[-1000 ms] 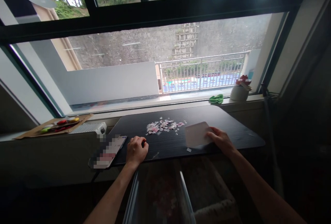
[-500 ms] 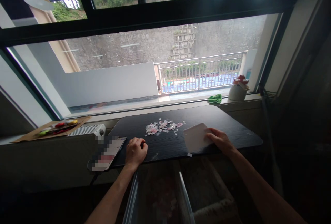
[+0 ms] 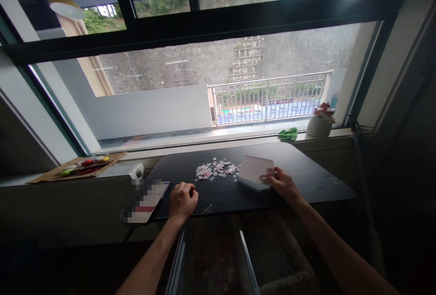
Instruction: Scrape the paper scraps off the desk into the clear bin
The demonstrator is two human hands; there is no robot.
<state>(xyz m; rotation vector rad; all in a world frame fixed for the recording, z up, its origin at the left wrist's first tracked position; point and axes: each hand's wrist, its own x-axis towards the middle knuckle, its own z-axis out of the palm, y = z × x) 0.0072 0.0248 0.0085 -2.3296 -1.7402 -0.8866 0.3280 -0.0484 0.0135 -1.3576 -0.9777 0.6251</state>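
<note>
Query: Report the far left.
Operator: Over the head feed I see brown paper (image 3: 47, 175) on the sill (image 3: 150, 152), bearing coloured items. A white heater (image 3: 121, 170) sits just beside it. A phone (image 3: 150, 200), partly masked by pixel blocks, lies at the left end of the table (image 3: 316, 179).

Query: State of the left hand (image 3: 183, 200)?
Operator: It rests at the table's front edge, just right of the phone. Fingers are curled inward. I cannot tell whether it is fully closed or contains anything.

Query: Position of the scraps (image 3: 213, 169)?
Operator: White and pink, in a loose heap on the table, beyond the left hand. Below the front edge I read a clear bin (image 3: 247, 258); its contents are too dark to identify.

Query: Status of the card (image 3: 254, 168)?
Operator: Tilted over the table, its left edge at the heap's right end in my view. I cannot tell whether they touch. The right hand (image 3: 282, 185) pinches the card's near right corner between thumb and fingers; the fingertips are blurred.

Query: Far right?
Operator: A green cloth (image 3: 288, 134) lies on the sill. A pale jug (image 3: 319, 125) with a red top stands upright near it. A pole (image 3: 363, 177) leans farther right, in shadow.
</note>
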